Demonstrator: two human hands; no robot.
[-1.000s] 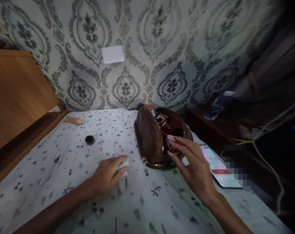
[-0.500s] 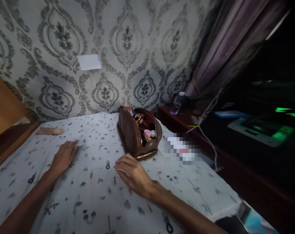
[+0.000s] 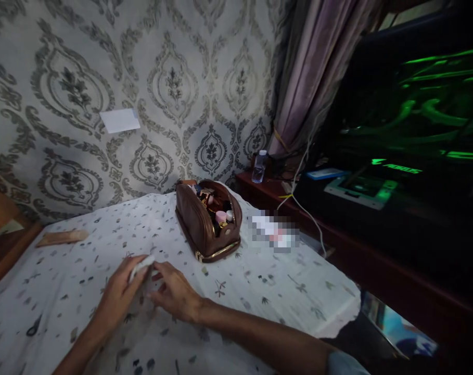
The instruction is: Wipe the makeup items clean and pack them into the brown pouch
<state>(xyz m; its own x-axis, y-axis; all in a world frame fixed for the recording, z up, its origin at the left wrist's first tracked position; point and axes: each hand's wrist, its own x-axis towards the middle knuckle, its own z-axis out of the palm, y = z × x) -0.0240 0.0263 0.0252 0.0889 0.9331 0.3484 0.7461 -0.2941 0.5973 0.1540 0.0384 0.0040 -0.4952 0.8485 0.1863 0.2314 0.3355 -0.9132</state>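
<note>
A small white item [image 3: 143,264] is gripped between the thumb and fingers of my left hand [image 3: 123,286]. My right hand [image 3: 176,292] is close beside it, its curled fingertips at the item's right end; whether they grip it is unclear. Both hands are over the white patterned cloth. Behind them stands a brown zippered bag [image 3: 197,221], its top open, with a pink-lidded jar [image 3: 221,216] and other small items inside. To the left lies a flat tan pouch [image 3: 62,238].
A clear bottle [image 3: 258,167] stands on the dark red ledge [image 3: 244,182] at the back. A pixelated item [image 3: 275,232] lies right of the bag. White cable [image 3: 312,221] hangs beside a black, green-lit case [image 3: 408,120].
My hands have come together, and a white item now shows in my left hand. My right hand has moved left, away from the bag. The camera view has shifted to the right.
</note>
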